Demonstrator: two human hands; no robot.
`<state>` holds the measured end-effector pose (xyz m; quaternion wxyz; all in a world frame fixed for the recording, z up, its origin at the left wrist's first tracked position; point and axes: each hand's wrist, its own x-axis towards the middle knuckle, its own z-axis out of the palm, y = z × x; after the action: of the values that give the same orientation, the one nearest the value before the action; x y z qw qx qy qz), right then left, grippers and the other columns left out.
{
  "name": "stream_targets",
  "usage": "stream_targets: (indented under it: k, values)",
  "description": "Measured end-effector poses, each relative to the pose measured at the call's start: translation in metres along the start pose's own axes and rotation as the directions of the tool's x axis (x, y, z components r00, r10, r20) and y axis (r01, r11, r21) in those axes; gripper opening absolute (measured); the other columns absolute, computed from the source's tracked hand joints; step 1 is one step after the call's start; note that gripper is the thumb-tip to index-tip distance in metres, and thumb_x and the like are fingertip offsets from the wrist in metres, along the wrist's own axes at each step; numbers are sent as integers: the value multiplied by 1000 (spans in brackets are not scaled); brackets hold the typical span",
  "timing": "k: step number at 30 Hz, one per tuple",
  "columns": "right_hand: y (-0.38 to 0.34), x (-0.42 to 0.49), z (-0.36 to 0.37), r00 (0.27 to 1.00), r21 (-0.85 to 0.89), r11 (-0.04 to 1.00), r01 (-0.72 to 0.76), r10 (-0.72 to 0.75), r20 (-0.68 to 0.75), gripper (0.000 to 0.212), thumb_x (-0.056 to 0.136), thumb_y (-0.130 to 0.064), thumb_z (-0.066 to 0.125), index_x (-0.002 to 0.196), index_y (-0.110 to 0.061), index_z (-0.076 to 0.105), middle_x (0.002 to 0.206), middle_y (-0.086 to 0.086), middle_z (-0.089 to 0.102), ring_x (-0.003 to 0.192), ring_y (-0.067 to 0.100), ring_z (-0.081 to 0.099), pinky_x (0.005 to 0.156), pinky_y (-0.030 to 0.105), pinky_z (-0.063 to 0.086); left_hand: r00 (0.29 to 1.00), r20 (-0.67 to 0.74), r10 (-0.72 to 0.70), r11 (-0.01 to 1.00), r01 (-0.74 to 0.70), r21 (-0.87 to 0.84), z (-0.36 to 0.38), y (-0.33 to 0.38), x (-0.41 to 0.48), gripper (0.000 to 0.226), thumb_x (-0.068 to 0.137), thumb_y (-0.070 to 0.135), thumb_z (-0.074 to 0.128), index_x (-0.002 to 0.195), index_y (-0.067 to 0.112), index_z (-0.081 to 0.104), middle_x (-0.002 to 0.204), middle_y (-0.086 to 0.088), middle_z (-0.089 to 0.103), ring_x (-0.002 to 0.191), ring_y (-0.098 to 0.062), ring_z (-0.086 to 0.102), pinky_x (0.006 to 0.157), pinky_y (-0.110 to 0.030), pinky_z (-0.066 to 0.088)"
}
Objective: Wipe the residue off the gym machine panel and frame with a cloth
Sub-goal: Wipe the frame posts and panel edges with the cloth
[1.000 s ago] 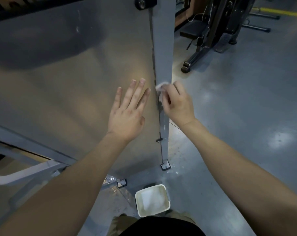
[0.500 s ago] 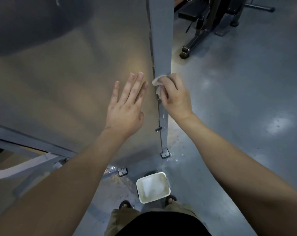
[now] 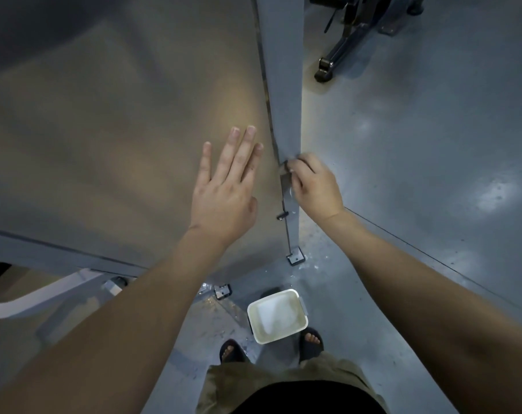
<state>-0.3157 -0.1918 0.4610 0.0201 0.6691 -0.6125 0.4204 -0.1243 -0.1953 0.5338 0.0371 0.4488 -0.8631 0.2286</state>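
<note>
The right hand (image 3: pixel 315 186) has slid down the grey steel frame post (image 3: pixel 285 85), fingers curled over the small white cloth (image 3: pixel 291 192), now nearly hidden. The left hand (image 3: pixel 224 201) stays flat on the brushed metal panel (image 3: pixel 119 130), fingers straight, slightly apart.

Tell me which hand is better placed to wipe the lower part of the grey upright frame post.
Right. The right hand is curled round the pale cloth against the grey upright frame post, above its lower stretch. The left hand lies flat, fingers straight, on the brushed metal panel, holding nothing.
</note>
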Motion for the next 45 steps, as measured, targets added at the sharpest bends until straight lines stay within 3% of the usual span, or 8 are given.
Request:
stream_targets:
  k: [7,12,18,24,30,35,41,45]
  values:
    - [-18,31,-18,972,145,989,-43,75,-224,25,86,13,60,97,-5,73,99,8,67,85,12,58,78,9,41,999,32,30,999,-31,33,14,0,0,89,79,25,57,162,19,25,172,-3,-4,155,-24,-16,123,-55,-12]
    - [3,-10,12,990,82,986,-142,142,4,23,88,8,56,93,-8,72,97,8,63,81,26,64,67,42,55,999,29,32,999,-33,40,15,-4,0,90,81,22,58,163,21,21,172,-2,-4,154,-22,-25,123,-54,-14]
    - [-14,12,-7,985,216,971,-100,127,-113,21,94,1,57,101,-9,73,101,5,65,88,14,63,77,18,49,998,45,33,999,-34,38,15,-2,0,91,80,23,59,163,21,22,172,-3,-5,153,-22,-27,122,-55,-16]
    - [13,-31,29,961,134,952,-275,272,45,24,91,-4,51,92,-13,74,99,3,65,84,20,64,69,42,57,995,93,47,997,-53,62,12,-3,0,90,82,24,57,163,21,20,172,-3,-8,150,-22,-32,120,-54,-20]
    - [-7,-5,17,947,285,929,-237,286,-147,21,91,6,57,97,-8,72,95,5,66,85,10,59,76,15,47,990,117,76,993,-85,83,21,0,-3,89,82,23,56,163,18,19,172,-5,-8,154,-26,-21,120,-57,-16]
    - [12,-42,41,857,256,818,-515,502,117,23,92,1,54,92,-15,71,101,2,65,92,19,62,63,4,45,984,154,88,987,-107,118,23,2,-5,89,82,27,55,163,17,19,172,-4,-9,151,-24,-32,119,-57,-18]
    - [-12,-14,31,912,411,869,-276,372,-173,16,96,2,59,100,-8,70,98,2,66,94,12,60,81,21,50,974,169,151,975,-175,138,29,1,-7,87,80,24,59,161,15,28,172,-4,0,156,-26,-15,120,-56,-19]
    - [12,-52,64,819,345,767,-541,574,8,21,88,4,54,92,-12,68,90,-15,55,87,22,63,66,47,58,960,226,163,960,-207,189,23,-2,-7,86,80,27,56,161,15,28,172,-4,-3,155,-26,-20,119,-55,-22]
